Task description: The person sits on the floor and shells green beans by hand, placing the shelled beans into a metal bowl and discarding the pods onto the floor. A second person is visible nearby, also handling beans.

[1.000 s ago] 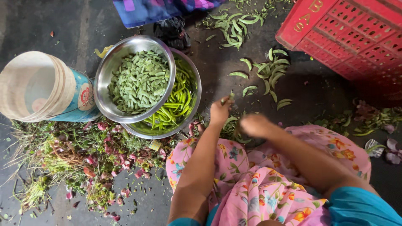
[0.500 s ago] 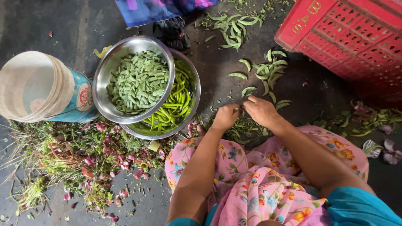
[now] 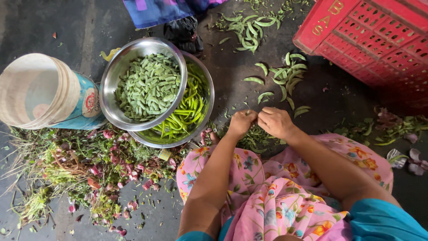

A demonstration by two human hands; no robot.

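Hands meet at the middle of the view, just above a lap covered in pink flowered cloth (image 3: 267, 201). The left hand (image 3: 243, 122) and the right hand (image 3: 276, 122) are knuckle to knuckle, fingers curled shut and pinched together; whatever they pinch is too small and too hidden to make out. Under and just beyond them lies a litter of green trimmings (image 3: 254, 136) on the dark floor (image 3: 53, 27). Loose bean pods (image 3: 285, 78) are scattered a little farther off to the right, with another heap (image 3: 247, 27) farther still. To the left, a steel bowl of cut bean pieces (image 3: 145, 85) sits tilted on a second steel bowl of green chillies (image 3: 187, 111). Left of these, a pale bucket (image 3: 42, 91) lies on its side. Stalks and pink petals (image 3: 89, 169) are strewn near left. A red plastic crate (image 3: 379, 40) stands far right.
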